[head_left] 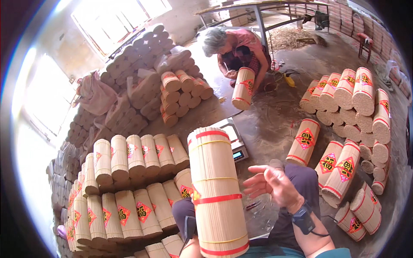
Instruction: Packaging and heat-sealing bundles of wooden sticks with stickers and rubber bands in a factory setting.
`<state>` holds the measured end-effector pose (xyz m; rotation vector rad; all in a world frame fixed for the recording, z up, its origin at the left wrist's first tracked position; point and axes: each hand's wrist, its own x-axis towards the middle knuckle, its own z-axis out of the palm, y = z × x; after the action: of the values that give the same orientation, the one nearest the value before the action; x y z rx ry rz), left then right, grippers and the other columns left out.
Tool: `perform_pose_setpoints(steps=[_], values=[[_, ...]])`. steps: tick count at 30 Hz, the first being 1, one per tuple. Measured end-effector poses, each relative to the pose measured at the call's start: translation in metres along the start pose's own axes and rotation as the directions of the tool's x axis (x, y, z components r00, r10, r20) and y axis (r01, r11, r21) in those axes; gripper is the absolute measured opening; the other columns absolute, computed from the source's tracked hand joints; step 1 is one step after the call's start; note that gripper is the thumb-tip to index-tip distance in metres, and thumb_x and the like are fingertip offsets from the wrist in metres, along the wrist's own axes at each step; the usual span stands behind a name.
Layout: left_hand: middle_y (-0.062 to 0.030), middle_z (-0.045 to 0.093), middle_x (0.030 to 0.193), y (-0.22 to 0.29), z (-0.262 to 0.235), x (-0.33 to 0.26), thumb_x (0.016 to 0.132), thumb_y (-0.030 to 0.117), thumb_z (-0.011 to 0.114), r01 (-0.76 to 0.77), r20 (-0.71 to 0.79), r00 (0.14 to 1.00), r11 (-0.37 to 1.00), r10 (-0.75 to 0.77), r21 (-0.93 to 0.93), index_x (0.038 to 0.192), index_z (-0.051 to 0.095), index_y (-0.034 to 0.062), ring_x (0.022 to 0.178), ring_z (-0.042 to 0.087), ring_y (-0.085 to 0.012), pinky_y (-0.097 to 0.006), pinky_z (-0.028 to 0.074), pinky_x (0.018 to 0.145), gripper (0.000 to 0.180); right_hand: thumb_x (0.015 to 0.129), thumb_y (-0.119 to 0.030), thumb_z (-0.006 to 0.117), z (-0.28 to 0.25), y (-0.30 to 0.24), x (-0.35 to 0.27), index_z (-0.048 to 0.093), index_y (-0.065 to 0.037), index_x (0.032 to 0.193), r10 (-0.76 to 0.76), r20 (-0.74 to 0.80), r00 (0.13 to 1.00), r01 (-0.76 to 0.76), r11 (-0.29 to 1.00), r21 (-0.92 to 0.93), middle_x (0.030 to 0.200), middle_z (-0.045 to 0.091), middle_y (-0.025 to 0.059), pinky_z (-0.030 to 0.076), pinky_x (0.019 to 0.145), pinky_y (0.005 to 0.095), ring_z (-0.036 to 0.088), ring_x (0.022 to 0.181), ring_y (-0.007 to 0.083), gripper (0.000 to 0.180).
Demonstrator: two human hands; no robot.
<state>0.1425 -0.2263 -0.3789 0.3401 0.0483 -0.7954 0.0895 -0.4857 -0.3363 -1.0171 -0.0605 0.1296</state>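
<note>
A thick bundle of thin, pale sticks (217, 165) stands nearly upright close in front of me, bound with red strips and yellow bands. My left forearm (192, 248) runs up behind its lower part, so the left hand and its fingers are hidden. To the right of the bundle, my right hand (274, 185) is apart from it, open and empty, fingers spread toward it. A dark band with a box (303, 218) is on that wrist. Just beyond the bundle, a digital scale (239, 151) sits on the floor, partly covered by it.
Stacked stick bundles (124, 213) with red diamond labels rise at left. More bundles (342, 172) lie at right. Ahead, a crouching person (247, 47) holds another bundle (243, 89). A metal-framed table (260, 19) and wrapped stacks (137, 56) stand farther back.
</note>
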Motion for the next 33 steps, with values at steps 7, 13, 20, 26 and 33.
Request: perform_pose_setpoints(steps=[7,13,20,26,33], values=[[-0.0138,0.043,0.139,0.007,0.034,-0.003,0.083,0.044,0.068,0.033,0.130,0.992,0.976,-0.004,-0.216,0.143,0.031,0.0082,0.124,0.047,-0.0307,-0.048,0.042,0.102,0.079,0.098,-0.031,0.051,-0.004,0.021,0.010,0.048,-0.001,0.125,0.065,-0.175,0.982,-0.065,0.998,0.008,0.105,0.065,0.0130,0.055,0.077,0.0314,0.067,0.090,0.0208,0.040],[-0.0131,0.043,0.138,0.019,0.054,-0.020,0.083,0.041,0.070,0.029,0.197,0.980,0.943,0.039,-0.331,0.143,0.030,0.0083,0.124,0.046,-0.0309,-0.047,0.043,0.102,0.080,0.096,-0.024,0.056,-0.002,0.040,0.017,0.052,-0.002,0.121,0.159,-0.213,0.964,-0.171,0.984,-0.042,0.098,0.066,0.0100,0.055,0.072,0.0289,0.067,0.086,0.0182,0.033],[-0.0124,0.044,0.137,0.029,0.076,-0.044,0.082,0.038,0.072,0.013,0.240,0.963,0.874,0.119,-0.485,0.144,0.029,0.0084,0.124,0.046,-0.0311,-0.047,0.043,0.101,0.081,0.095,-0.023,0.057,-0.006,0.054,0.023,0.052,-0.002,0.120,0.223,-0.242,0.944,-0.269,0.947,-0.176,0.095,0.066,0.0084,0.053,0.069,0.0267,0.066,0.082,0.0149,0.033],[-0.0100,0.044,0.129,0.085,0.010,-0.063,0.076,0.027,0.079,-0.026,0.345,0.923,0.921,0.171,-0.388,0.144,0.026,0.0092,0.124,0.043,-0.0315,-0.044,0.044,0.102,0.087,0.096,-0.026,0.056,-0.003,0.052,0.028,0.046,-0.002,0.127,0.191,-0.223,0.956,-0.234,0.954,-0.188,0.100,0.065,0.0092,0.053,0.072,0.0277,0.066,0.085,0.0164,0.041],[-0.0095,0.041,0.137,0.114,-0.033,-0.086,0.088,0.040,0.064,-0.244,0.360,0.876,0.939,0.321,-0.243,0.146,0.024,0.0137,0.128,0.041,-0.0289,-0.044,0.042,0.105,0.075,0.094,-0.031,0.056,-0.026,-0.011,-0.007,0.028,-0.006,0.143,-0.206,-0.329,0.922,0.194,0.978,-0.070,0.111,0.062,0.0166,0.054,0.081,0.0368,0.065,0.096,0.0250,0.062]])
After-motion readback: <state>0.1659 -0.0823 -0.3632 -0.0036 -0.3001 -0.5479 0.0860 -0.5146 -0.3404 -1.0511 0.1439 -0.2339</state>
